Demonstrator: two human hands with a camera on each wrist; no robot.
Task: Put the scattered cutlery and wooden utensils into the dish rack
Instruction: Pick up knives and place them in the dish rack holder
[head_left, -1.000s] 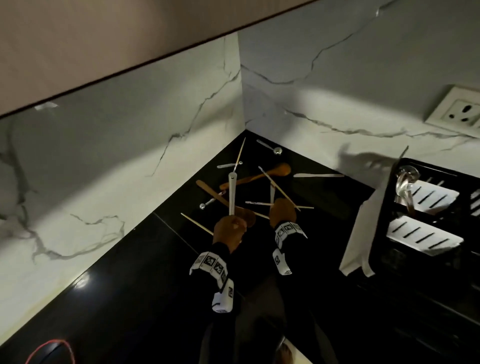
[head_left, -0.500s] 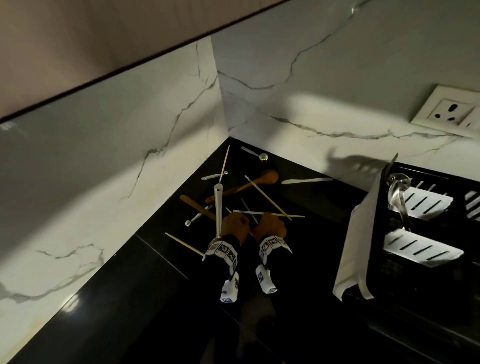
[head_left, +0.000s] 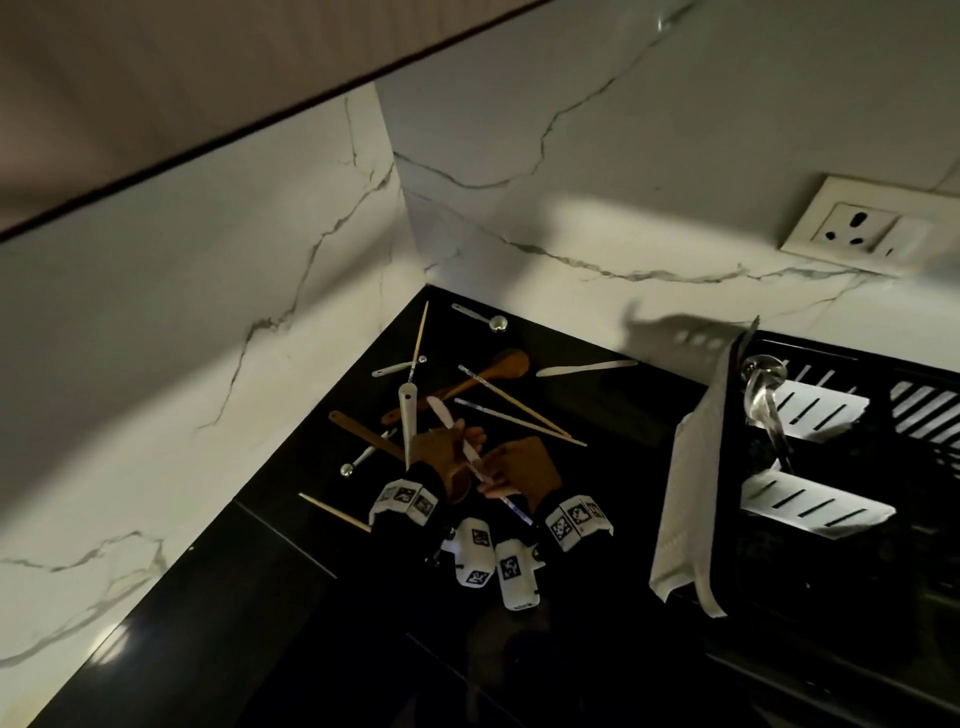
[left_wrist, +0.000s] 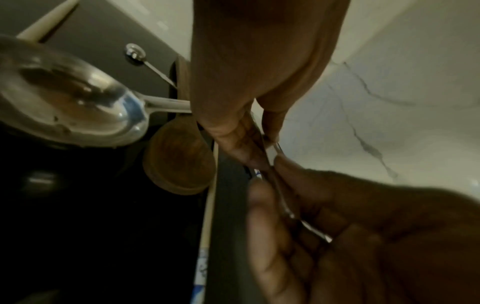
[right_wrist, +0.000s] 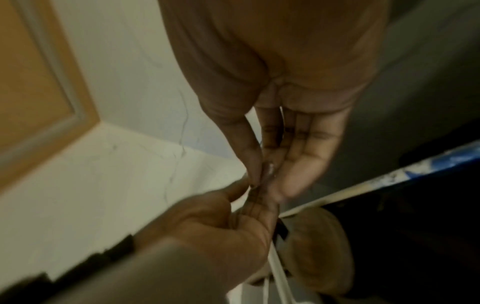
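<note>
My left hand (head_left: 441, 452) grips a steel spoon (head_left: 408, 415) with its handle pointing up, and its bowl (left_wrist: 64, 102) shows near the wrist. A wooden spoon (left_wrist: 179, 164) is in the same grip. My right hand (head_left: 519, 467) pinches a pale chopstick (head_left: 470, 449) with a blue-patterned end and holds it against the left fingers (left_wrist: 233, 142). Both hands hover over the scattered pile in the counter's corner. The black dish rack (head_left: 852, 358) stands at the right, apart from both hands.
On the black counter lie a wooden spoon (head_left: 498, 366), a wooden spatula (head_left: 358, 428), two crossed chopsticks (head_left: 514, 402), small steel spoons (head_left: 491, 322) and a white spatula (head_left: 587, 367). A white cloth (head_left: 691, 493) hangs on the rack's left wall. Marble walls close the corner.
My right hand has lifted a chopstick off the counter and brought it to the left hand. The left hand has kept its spoons and drawn back slightly toward me.
</note>
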